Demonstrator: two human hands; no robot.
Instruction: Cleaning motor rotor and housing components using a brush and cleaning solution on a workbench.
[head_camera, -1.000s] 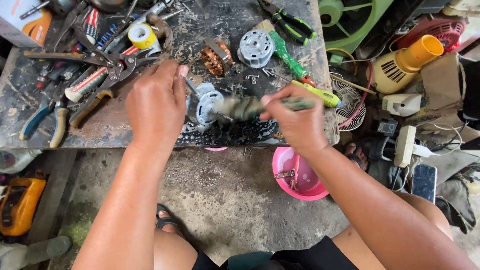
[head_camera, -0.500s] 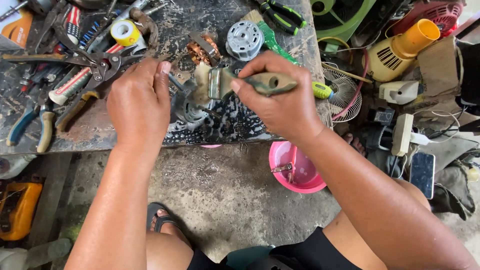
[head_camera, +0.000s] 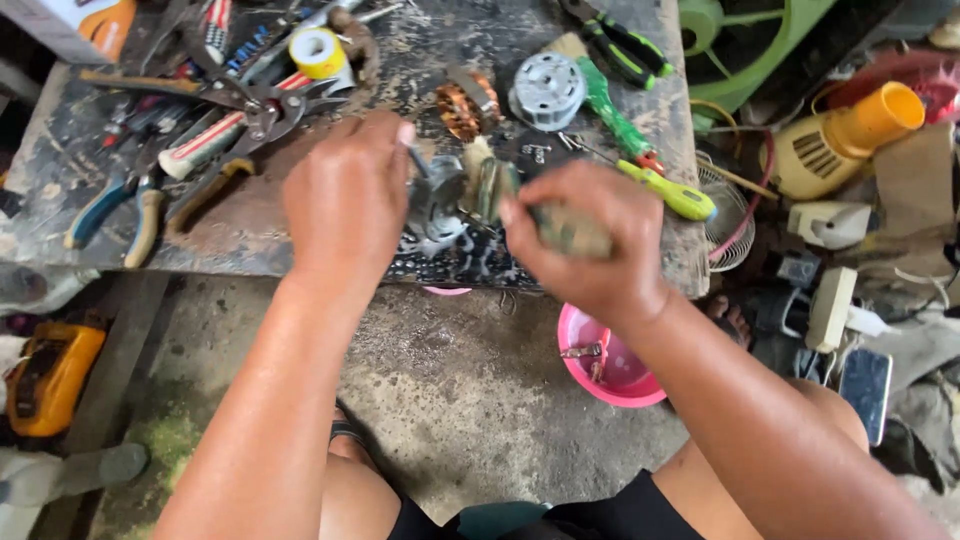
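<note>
Both hands meet over the front edge of a grimy workbench (head_camera: 90, 225). The left hand (head_camera: 345, 205) is curled, its fingers closed on a small grey metal motor part (head_camera: 437, 195) that it steadies just above the bench. The right hand (head_camera: 590, 245) is closed in a fist around the worn handle of a brush (head_camera: 570, 230); the brush head points left and touches the motor part, though blur hides the bristles.

Behind the hands lie a copper-wound stator (head_camera: 465, 103) and, just right of it, a round silver cap (head_camera: 546, 92). A green-handled tool (head_camera: 612, 105) runs toward the back, with a yellow-handled screwdriver (head_camera: 668, 192) near the bench's right edge and green-and-black pliers (head_camera: 625, 45) at the far back.

On the bench's left sits a heap of tools: red-and-white-handled snips (head_camera: 215, 140), blue-handled pliers (head_camera: 110, 205), and a roll of yellow tape (head_camera: 317, 52). At the top left corner stands a white box with an orange panel (head_camera: 85, 25), its print unreadable.

Below the bench on the concrete floor sits a pink bowl (head_camera: 600, 375) holding small metal bits. Right of the bench lie a yellow-and-cream fan motor housing (head_camera: 850, 140), a green fan frame (head_camera: 750, 50), and a dark phone (head_camera: 865, 390). At the lower left rests a yellow meter (head_camera: 50, 375).
</note>
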